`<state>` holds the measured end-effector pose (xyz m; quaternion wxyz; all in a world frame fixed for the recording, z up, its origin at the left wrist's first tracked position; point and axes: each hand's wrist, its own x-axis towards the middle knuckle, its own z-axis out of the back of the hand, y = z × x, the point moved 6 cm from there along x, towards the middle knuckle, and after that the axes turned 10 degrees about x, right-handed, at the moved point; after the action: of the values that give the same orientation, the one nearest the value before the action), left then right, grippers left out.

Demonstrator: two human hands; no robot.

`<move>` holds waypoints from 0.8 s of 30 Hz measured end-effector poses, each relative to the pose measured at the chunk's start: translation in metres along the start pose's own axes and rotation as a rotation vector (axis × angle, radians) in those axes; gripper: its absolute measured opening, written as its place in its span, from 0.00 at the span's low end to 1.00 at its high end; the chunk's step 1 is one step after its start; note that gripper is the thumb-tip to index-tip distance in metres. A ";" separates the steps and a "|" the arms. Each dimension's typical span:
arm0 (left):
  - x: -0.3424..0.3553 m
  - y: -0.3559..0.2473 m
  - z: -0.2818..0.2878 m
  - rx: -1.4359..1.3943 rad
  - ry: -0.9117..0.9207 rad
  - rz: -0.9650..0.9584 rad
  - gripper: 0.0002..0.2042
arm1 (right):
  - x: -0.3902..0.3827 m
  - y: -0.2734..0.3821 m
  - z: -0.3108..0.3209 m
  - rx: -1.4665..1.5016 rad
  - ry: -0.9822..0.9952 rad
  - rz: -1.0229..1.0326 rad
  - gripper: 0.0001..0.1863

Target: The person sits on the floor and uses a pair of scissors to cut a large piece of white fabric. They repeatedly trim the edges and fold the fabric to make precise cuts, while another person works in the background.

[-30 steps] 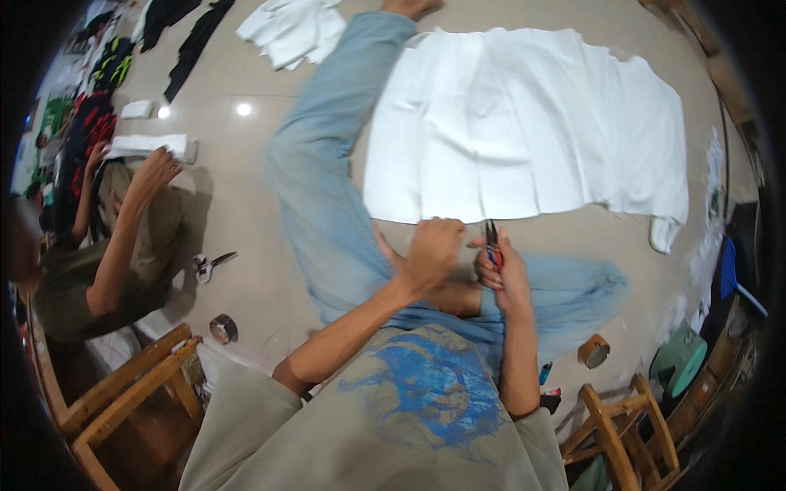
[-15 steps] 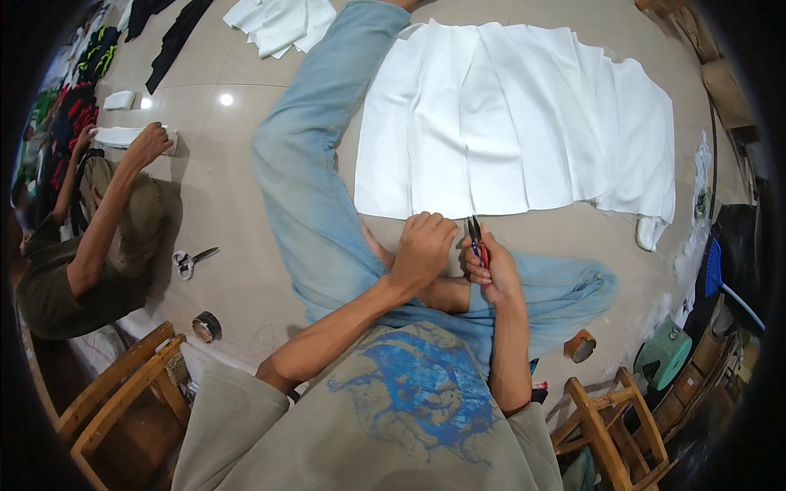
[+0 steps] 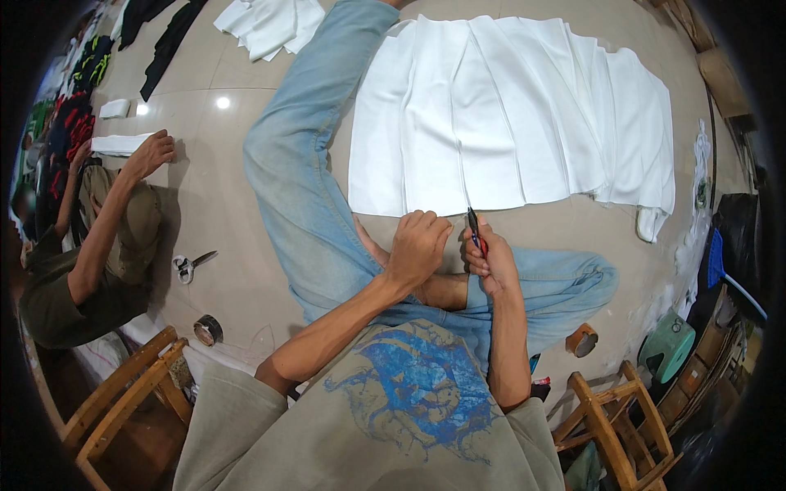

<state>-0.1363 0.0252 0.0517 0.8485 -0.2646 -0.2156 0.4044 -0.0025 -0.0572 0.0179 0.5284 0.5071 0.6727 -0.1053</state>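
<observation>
Several white fabric pieces [image 3: 467,114] lie overlapping in a row on the floor before me, their near edges toward my hands. My right hand [image 3: 494,260] is wrapped round a pair of small snips [image 3: 477,231] with red on the handle. Their dark blades point away from me, close together, with the tips at the fabric's near edge. Just left of them, my left hand [image 3: 417,252] is closed, thumb and fingers pressed together by the same edge. Whatever it pinches is too small to make out.
A person [image 3: 106,237] at the left handles a folded white piece [image 3: 123,145]. White-handled scissors [image 3: 190,266] and a dark tape roll [image 3: 208,329] lie on the floor. Brown tape [image 3: 582,340] sits by my right knee. Wooden stools [image 3: 123,385] stand on both sides.
The snips' blades have come together from slightly spread, and their tips now meet the fabric's edge. My left hand stays closed in nearly the same place. The whole view has shifted slightly.
</observation>
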 end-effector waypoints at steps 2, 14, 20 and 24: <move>0.000 0.000 0.001 0.010 -0.014 -0.009 0.02 | 0.002 -0.002 0.002 0.005 -0.007 -0.009 0.23; -0.034 -0.012 0.047 -0.003 0.595 -0.238 0.11 | -0.025 0.034 0.013 -0.366 -0.278 0.412 0.27; 0.048 0.079 0.079 -0.017 0.087 0.051 0.27 | 0.007 0.079 -0.044 -0.737 -0.207 0.944 0.19; 0.099 0.127 0.032 0.340 0.104 0.076 0.35 | 0.040 0.086 -0.073 -1.131 -0.137 1.249 0.24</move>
<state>-0.1703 0.1805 0.0123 0.8752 -0.1456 -0.0899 0.4524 0.0246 0.0549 0.0498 0.7035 0.4375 0.1865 0.5281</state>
